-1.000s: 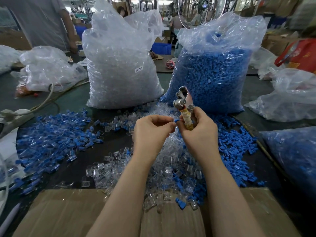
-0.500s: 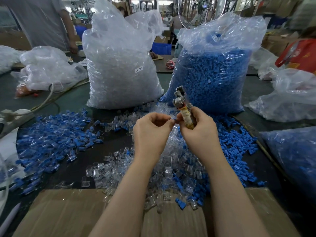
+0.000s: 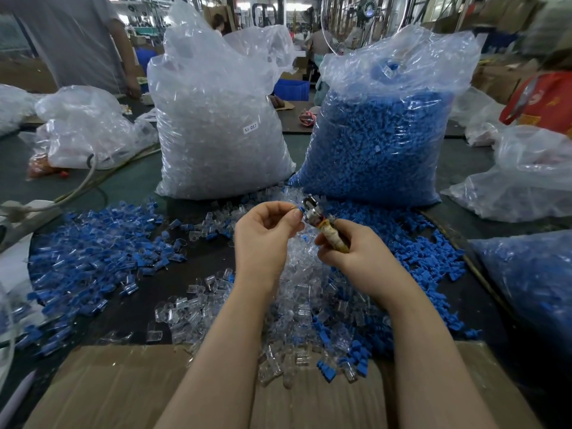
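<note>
My right hand (image 3: pixel 359 255) grips a small metal tool with a tape-wrapped handle (image 3: pixel 332 239), its shiny head (image 3: pixel 311 209) tilted up and to the left. My left hand (image 3: pixel 266 233) pinches a small blue plastic piece (image 3: pixel 298 209) right against that head. Below my hands lies a heap of clear plastic caps (image 3: pixel 297 305). Loose blue pieces (image 3: pixel 427 258) spread to the right of it. A pile of blue-and-clear assembled parts (image 3: pixel 93 252) covers the table on the left.
Two tall plastic bags stand behind: one of clear caps (image 3: pixel 216 119), one of blue pieces (image 3: pixel 380 144). More bags sit left (image 3: pixel 86 128) and right (image 3: pixel 532 178), (image 3: pixel 532 283). Cardboard (image 3: pixel 123 388) covers the near edge. A cable (image 3: pixel 86 181) runs at left. A person (image 3: pixel 77 41) stands behind.
The tool has tipped leftward and sits lower in my right hand. My left hand has lifted a little and brought the blue piece up to the tool's head.
</note>
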### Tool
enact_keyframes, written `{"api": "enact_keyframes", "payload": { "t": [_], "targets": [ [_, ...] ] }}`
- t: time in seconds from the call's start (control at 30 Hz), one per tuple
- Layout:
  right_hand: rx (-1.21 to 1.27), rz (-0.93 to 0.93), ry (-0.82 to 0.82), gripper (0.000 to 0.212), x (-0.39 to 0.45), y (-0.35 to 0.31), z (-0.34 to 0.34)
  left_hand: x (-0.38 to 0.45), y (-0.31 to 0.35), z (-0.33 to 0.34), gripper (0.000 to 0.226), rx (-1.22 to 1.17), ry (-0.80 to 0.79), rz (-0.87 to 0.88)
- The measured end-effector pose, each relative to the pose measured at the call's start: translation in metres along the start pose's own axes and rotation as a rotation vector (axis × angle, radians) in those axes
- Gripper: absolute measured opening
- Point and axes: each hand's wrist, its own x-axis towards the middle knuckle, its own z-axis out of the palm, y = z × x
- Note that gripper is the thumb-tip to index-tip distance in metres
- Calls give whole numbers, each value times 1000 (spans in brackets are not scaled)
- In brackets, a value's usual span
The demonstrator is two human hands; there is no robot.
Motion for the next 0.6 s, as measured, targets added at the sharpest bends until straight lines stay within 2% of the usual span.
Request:
{"api": "enact_keyframes", "payload": {
  "t": [0.33, 0.6],
  "targets": [
    [-33, -24, -59, 15, 1, 1, 1, 2, -2, -2, 5, -33, -37, 36],
    [-118, -43, -18, 18, 2, 5, 4, 2, -3, -2, 10, -70, -51, 40]
  ]
}}
